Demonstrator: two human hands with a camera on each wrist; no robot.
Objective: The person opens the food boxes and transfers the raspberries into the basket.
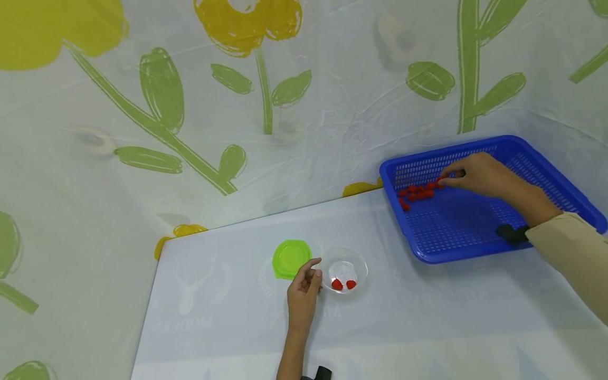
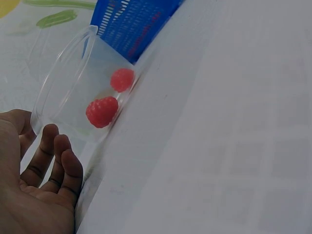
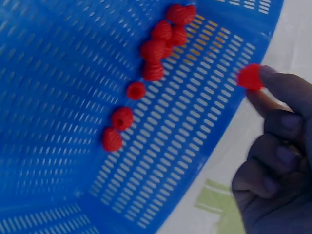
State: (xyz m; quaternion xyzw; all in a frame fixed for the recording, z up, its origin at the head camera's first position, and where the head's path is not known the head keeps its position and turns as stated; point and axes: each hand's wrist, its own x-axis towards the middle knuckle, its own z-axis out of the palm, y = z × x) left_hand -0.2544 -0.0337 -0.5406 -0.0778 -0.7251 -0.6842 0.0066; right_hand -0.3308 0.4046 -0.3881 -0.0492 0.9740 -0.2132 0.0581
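My right hand (image 1: pixel 484 174) pinches a red raspberry (image 3: pixel 250 77) between thumb and index finger, over the far left side of a blue basket (image 1: pixel 456 256). Below it, several more raspberries (image 3: pixel 152 50) lie in a loose line along the basket's side. My left hand (image 1: pixel 304 295) is at the left edge of a clear plastic tub (image 1: pixel 358 264), its thumb and fingertips touching the rim and outer wall, fingers loosely bent. Two raspberries (image 2: pixel 102 112) lie at the bottom of the tub, which stands upright on the table.
A green lid (image 1: pixel 291 258) lies on the white-covered table (image 1: pixel 214 316), left of the tub and close to my left fingers. The basket takes up the table's right back part. Behind the table hangs a cloth (image 1: pixel 332 116) with printed flowers.
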